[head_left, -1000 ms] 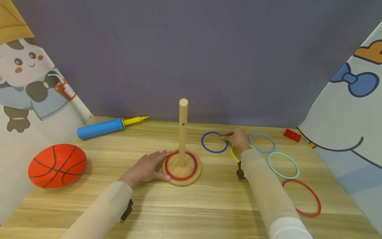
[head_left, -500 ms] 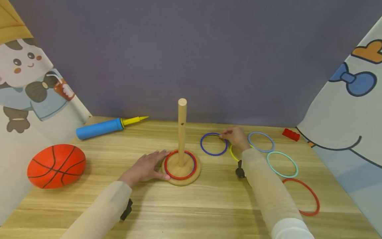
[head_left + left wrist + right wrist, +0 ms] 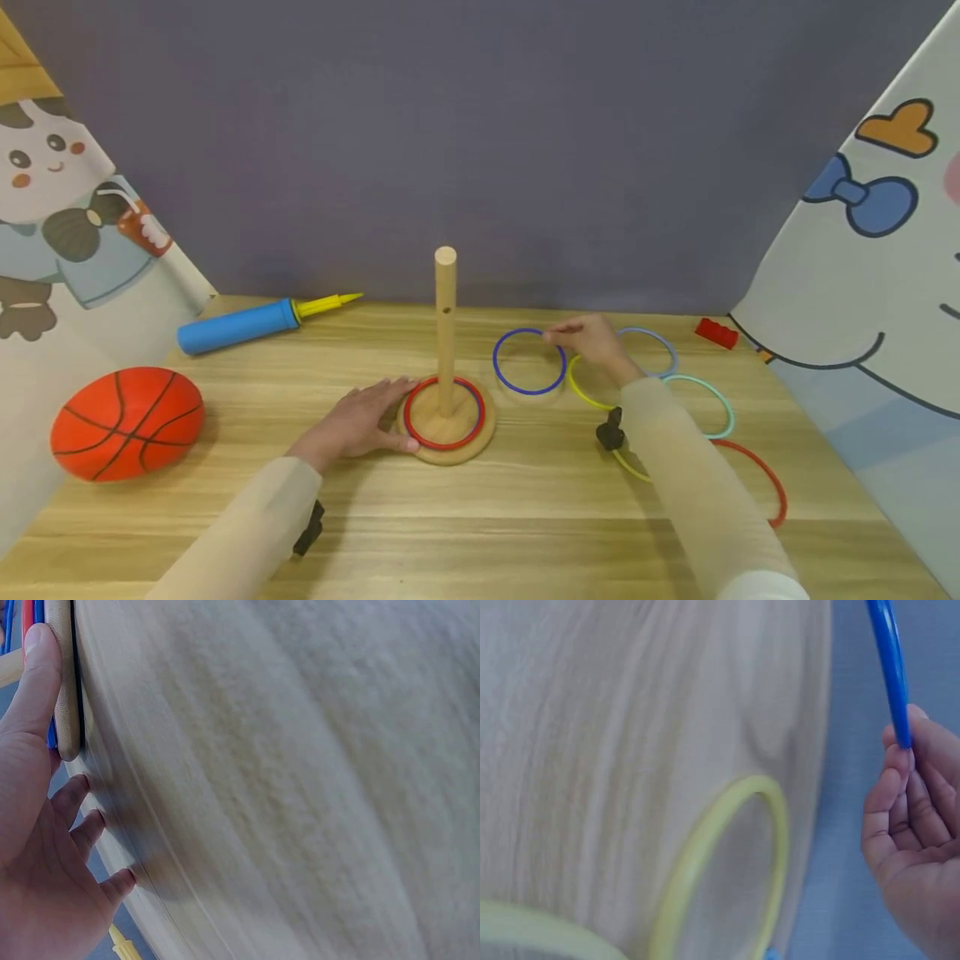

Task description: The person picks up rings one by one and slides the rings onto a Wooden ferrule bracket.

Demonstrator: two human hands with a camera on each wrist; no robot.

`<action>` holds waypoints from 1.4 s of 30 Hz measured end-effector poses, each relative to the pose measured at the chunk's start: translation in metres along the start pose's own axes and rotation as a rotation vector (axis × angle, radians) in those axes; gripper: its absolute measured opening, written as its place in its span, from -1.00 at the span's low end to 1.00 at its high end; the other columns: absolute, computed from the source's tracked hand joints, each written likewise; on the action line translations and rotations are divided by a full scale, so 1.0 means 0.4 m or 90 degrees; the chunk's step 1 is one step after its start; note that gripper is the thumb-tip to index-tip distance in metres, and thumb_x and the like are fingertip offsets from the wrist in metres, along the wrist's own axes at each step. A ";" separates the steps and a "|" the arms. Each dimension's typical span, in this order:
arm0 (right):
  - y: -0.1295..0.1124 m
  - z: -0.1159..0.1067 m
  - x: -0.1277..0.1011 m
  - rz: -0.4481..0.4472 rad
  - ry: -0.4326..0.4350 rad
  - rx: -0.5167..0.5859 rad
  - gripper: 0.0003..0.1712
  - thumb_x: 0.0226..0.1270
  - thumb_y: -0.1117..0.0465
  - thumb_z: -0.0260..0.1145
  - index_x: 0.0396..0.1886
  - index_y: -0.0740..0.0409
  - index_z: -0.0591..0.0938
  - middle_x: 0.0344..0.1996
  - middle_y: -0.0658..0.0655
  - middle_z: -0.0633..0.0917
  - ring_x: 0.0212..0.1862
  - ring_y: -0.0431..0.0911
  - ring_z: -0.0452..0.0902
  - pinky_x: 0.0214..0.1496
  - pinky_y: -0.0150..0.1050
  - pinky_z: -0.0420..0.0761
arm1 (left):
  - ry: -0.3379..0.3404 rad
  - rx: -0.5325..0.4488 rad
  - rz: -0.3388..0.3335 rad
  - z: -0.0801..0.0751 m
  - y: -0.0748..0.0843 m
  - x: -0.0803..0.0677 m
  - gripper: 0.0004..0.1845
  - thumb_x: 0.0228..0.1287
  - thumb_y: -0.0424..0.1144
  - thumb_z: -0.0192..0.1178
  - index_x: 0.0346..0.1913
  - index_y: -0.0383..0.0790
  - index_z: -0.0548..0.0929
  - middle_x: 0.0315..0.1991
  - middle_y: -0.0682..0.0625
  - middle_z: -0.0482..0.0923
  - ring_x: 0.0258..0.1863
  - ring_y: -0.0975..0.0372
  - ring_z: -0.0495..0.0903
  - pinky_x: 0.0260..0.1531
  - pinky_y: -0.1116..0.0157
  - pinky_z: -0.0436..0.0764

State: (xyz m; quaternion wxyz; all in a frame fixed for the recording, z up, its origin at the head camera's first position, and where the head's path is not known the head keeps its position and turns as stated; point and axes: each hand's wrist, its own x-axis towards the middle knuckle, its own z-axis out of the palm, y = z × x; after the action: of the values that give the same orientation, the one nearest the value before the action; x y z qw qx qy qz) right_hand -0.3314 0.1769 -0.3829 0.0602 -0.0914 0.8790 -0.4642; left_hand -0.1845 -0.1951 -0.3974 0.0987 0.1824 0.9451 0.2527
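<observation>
Blue ring point(image 3: 890, 667) raised, pinched by right fingers point(image 3: 881, 795); left fingers point(image 3: 88, 831) apart against base point(image 3: 427, 417); 2 yellow rings point(image 3: 679, 881) near.

A person wore plain beige long sleeves point(image 3: 693, 483), with white fabric point(image 3: 763, 586) showing farther up the right arm and a small black fitting point(image 3: 611, 431) at each wrist.

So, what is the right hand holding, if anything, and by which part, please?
The right hand pinches a dark blue ring by its upper-right edge, in the head view.

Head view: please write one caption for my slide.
The right hand pinches a dark blue circular ring, while the left hand touches the round wooden base of an upright peg.
</observation>
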 end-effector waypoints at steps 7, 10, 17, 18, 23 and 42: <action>-0.063 -0.042 -0.036 -0.019 -0.013 0.075 -0.56 0.30 0.10 0.51 0.01 0.37 0.75 -0.19 0.13 0.81 -0.23 -0.15 0.67 0.06 -0.05 0.70 | -0.006 0.001 -0.011 0.000 -0.001 0.004 0.08 0.10 0.22 0.46 0.57 -0.22 0.23 0.52 -0.32 0.20 0.51 -0.27 0.11 0.44 -0.32 0.03; -0.097 -0.064 -0.053 -0.017 -0.017 0.087 -0.57 0.29 0.10 0.52 0.00 0.35 0.76 -0.21 0.09 0.81 -0.25 -0.15 0.65 -0.01 -0.17 0.72 | -0.007 0.001 -0.014 -0.001 0.001 0.002 0.08 0.11 0.21 0.46 0.57 -0.24 0.23 0.52 -0.32 0.20 0.51 -0.27 0.11 0.45 -0.32 0.02; -0.193 -0.121 -0.095 -0.033 -0.020 0.043 -0.56 0.27 0.00 0.52 -0.01 0.23 0.79 -0.28 -0.01 0.81 -0.21 -0.05 0.62 -0.10 -0.26 0.65 | 0.005 0.005 0.003 -0.003 0.000 0.002 0.07 0.09 0.20 0.48 0.55 -0.27 0.25 0.49 -0.34 0.25 0.49 -0.29 0.15 0.41 -0.35 0.06; -0.207 -0.128 -0.101 -0.034 -0.018 0.036 -0.55 0.26 -0.02 0.53 -0.01 0.21 0.79 -0.29 -0.03 0.80 -0.20 -0.04 0.62 -0.10 -0.25 0.64 | 0.003 0.006 0.002 -0.004 0.000 0.002 0.07 0.10 0.20 0.47 0.55 -0.27 0.25 0.49 -0.34 0.24 0.49 -0.29 0.14 0.42 -0.35 0.06; -0.276 -0.162 -0.128 -0.041 -0.006 0.034 -0.54 0.21 -0.06 0.56 -0.03 0.14 0.81 -0.30 -0.08 0.81 -0.15 -0.04 0.62 -0.03 -0.21 0.62 | -0.002 0.001 -0.005 -0.002 -0.002 0.004 0.08 0.10 0.21 0.47 0.56 -0.25 0.23 0.50 -0.33 0.23 0.50 -0.27 0.12 0.44 -0.33 0.04; -0.532 -0.205 -0.144 -0.154 0.021 0.071 -0.86 0.23 0.17 0.56 -0.23 0.09 0.86 -0.45 -0.06 0.80 -0.44 -0.18 0.56 -0.20 -0.32 0.66 | 0.005 0.010 -0.002 0.001 -0.002 0.002 0.07 0.09 0.21 0.47 0.56 -0.24 0.25 0.50 -0.34 0.23 0.49 -0.29 0.14 0.42 -0.35 0.06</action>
State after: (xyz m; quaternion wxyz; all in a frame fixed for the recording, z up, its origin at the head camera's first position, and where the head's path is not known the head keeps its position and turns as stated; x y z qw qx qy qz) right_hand -0.2685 0.1378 -0.1597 -0.0054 -0.1855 0.8353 -0.5175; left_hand -0.1853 -0.1951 -0.3983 0.0943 0.1808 0.9476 0.2461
